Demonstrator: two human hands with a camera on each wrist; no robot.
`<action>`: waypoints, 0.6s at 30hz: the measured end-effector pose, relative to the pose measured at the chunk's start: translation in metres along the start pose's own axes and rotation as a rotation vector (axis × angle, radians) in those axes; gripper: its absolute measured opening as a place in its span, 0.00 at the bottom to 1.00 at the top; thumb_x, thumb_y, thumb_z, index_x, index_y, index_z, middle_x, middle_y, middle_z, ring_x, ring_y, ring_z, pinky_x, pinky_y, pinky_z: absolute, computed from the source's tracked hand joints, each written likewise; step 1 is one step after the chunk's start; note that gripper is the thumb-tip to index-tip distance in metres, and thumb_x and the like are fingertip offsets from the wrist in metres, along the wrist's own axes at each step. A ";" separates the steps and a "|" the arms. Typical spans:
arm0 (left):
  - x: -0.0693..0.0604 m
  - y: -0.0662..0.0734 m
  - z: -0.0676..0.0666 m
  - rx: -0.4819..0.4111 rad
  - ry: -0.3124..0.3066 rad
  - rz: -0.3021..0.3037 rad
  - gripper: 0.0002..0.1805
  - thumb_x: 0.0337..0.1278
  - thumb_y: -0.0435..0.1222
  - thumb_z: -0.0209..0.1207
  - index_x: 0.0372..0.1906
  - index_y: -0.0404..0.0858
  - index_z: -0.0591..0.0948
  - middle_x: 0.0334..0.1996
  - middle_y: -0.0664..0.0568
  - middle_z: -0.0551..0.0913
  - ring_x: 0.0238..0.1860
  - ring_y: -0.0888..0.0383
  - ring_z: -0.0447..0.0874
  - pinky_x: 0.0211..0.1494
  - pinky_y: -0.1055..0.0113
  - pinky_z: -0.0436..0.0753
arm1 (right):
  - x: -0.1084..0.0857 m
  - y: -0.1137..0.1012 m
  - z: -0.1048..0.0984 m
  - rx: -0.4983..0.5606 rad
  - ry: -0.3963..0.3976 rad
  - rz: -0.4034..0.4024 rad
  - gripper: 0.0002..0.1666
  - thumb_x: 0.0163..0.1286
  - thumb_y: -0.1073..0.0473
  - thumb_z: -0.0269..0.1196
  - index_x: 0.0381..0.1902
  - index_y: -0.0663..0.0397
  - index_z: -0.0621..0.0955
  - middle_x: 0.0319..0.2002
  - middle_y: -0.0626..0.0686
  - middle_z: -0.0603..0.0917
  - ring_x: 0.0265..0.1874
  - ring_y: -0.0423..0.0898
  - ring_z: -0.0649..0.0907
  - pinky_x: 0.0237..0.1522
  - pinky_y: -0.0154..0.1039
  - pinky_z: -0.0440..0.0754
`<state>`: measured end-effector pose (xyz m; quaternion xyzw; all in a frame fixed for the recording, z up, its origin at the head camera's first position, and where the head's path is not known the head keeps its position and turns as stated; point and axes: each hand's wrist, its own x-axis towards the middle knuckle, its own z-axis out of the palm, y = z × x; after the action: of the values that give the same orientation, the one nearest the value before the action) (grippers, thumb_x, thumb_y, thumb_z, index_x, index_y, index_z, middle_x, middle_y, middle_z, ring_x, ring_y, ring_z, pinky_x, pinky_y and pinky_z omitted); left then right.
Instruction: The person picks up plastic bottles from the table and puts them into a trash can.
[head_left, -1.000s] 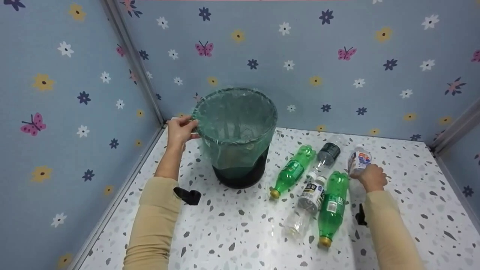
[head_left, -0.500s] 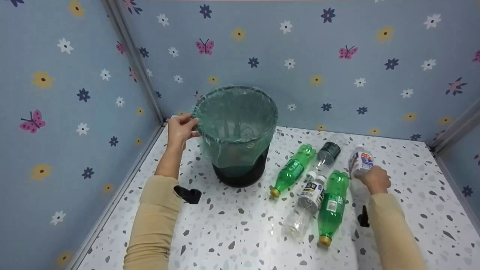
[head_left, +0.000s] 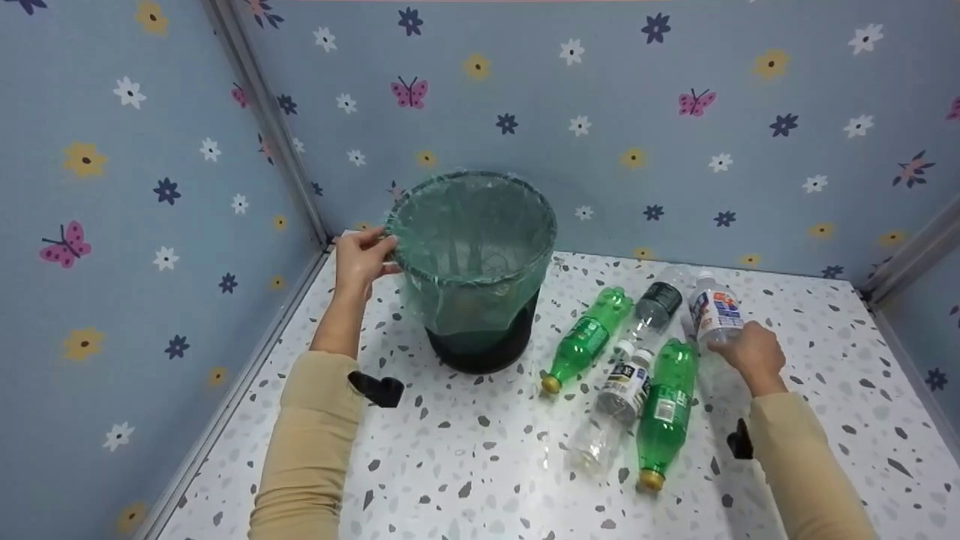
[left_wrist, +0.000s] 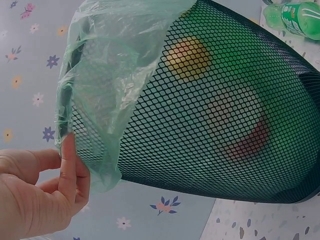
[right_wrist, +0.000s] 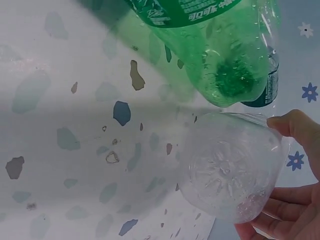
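Labelled clear bottle (head_left: 718,309) shifts slightly toward the back wall (head_left: 525,82), right hand (head_left: 752,354) gripping its base end near the green bottles (head_left: 666,420). Left hand (left_wrist: 42,195) pinches the green liner (left_wrist: 112,75) at the bin (head_left: 482,355) rim; round shapes (left_wrist: 235,120) behind the mesh blurred, unidentifiable

Left hand (head_left: 360,259): bin (head_left: 484,356) rim is gripped.
Liner (head_left: 469,304): draped over the rim.
Right hand (head_left: 752,354): labelled bottle (head_left: 718,309) is held near its base.
Green bottles (head_left: 587,339): two, laid on the table (head_left: 450,465).
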<state>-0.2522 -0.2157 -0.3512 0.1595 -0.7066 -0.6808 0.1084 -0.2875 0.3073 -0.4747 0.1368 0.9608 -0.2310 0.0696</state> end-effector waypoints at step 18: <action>0.001 0.000 0.001 0.007 -0.002 -0.009 0.23 0.60 0.29 0.50 0.60 0.29 0.65 0.43 0.42 0.71 0.30 0.60 0.76 0.32 0.71 0.83 | -0.030 -0.037 -0.034 -0.011 0.111 -0.241 0.47 0.52 0.50 0.65 0.58 0.77 0.60 0.49 0.73 0.68 0.43 0.65 0.72 0.40 0.58 0.73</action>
<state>-0.2534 -0.2156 -0.3517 0.1624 -0.7084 -0.6789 0.1044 -0.2720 0.2841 -0.4232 0.0326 0.9739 -0.2243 -0.0111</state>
